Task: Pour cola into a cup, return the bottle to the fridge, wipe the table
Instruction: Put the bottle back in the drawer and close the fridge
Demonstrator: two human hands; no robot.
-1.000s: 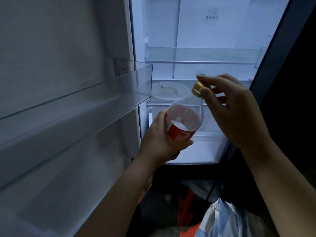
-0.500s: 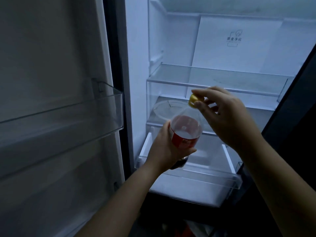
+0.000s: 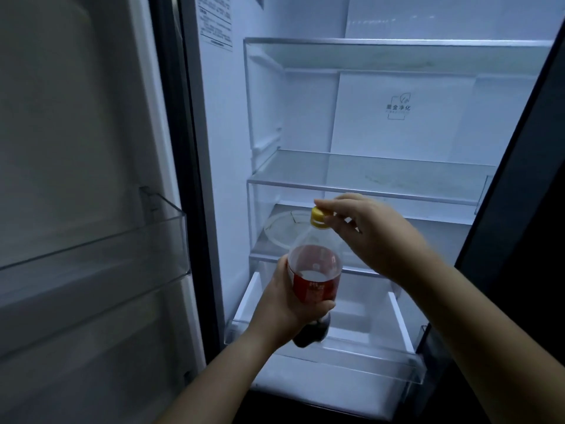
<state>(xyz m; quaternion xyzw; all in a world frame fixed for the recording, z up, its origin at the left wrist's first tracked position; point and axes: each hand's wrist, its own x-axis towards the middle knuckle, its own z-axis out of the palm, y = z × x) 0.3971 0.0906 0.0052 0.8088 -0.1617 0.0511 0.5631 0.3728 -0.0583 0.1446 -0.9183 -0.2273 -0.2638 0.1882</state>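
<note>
The cola bottle (image 3: 315, 270) has a red label, a yellow cap (image 3: 319, 216) and dark liquid low in its base. I hold it in front of the open fridge (image 3: 305, 117). My left hand (image 3: 286, 304) grips the bottle around the label from the left. My right hand (image 3: 373, 234) pinches the yellow cap from the right with thumb and fingertips. The bottle tilts with its neck pointing away from me, toward the lower glass shelf.
Inside the fridge are glass shelves (image 3: 367, 182) and a clear drawer (image 3: 336, 350) at the bottom. A round transparent lid or plate (image 3: 281, 228) lies on the lower shelf. The open door with a clear bin (image 3: 101, 255) fills the left side. A dark panel (image 3: 519, 209) borders the right.
The view has tilted upward, so more of the fridge's shelves show and the bags on the floor have left the view. Both hands keep their hold on the bottle and its cap.
</note>
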